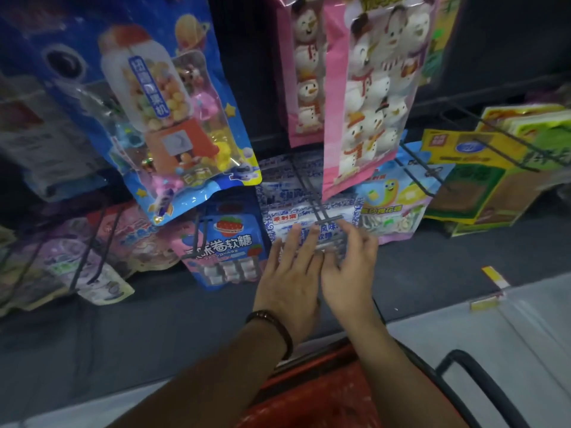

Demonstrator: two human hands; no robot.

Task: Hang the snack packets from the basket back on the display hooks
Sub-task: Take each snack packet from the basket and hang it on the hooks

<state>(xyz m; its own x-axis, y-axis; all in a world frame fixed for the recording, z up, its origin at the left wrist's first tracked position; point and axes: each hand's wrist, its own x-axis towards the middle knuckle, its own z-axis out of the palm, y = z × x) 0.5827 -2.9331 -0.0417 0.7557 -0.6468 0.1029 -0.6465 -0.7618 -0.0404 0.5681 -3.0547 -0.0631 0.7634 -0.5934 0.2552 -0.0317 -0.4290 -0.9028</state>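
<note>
A white packet with blue print hangs on a double-wire display hook in the middle of the rack. Both my hands rest flat against its lower front, fingers spread. My left hand, with a dark bead bracelet on the wrist, touches its lower left part. My right hand touches the hook's end bar and the packet's lower right. Neither hand visibly grips anything. The red basket sits below my forearms, with a black handle at its right.
A blue candy-machine packet and pink snowman packets hang above. A blue strawberry packet hangs to the left and a light blue packet to the right. Yellow-green packets are on hooks at far right. Below runs a dark shelf base.
</note>
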